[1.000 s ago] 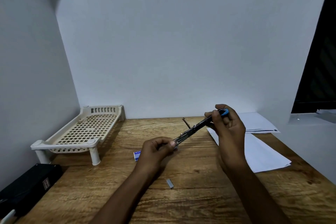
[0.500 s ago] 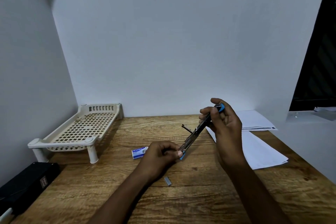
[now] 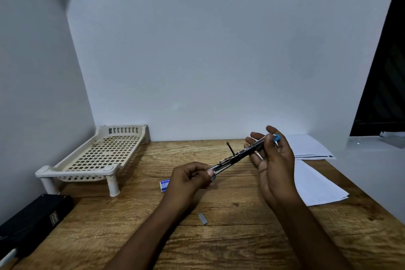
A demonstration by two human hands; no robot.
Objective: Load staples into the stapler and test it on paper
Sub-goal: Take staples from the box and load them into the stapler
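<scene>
The slim metal stapler with blue plastic ends (image 3: pixel 243 153) is held in the air above the wooden worktop (image 3: pixel 236 221), slanting from low on the left to high on the right, and a thin dark rod sticks up from its middle. The left hand (image 3: pixel 188 180) has its grip pinched on the lower end of the stapler, thumb against fingers. The right hand (image 3: pixel 274 160) holds the upper end, its grip closed loosely around the bar with the fingertips fanned out behind it. A short grey strip of staples (image 3: pixel 203 219) lies on the worktop below the hands. A small blue and white staple box (image 3: pixel 164 184) lies just beside the left hand. White paper sheets (image 3: pixel 315 184) lie to the right, and a cream slotted plastic rack (image 3: pixel 96 155) stands at the far left.
</scene>
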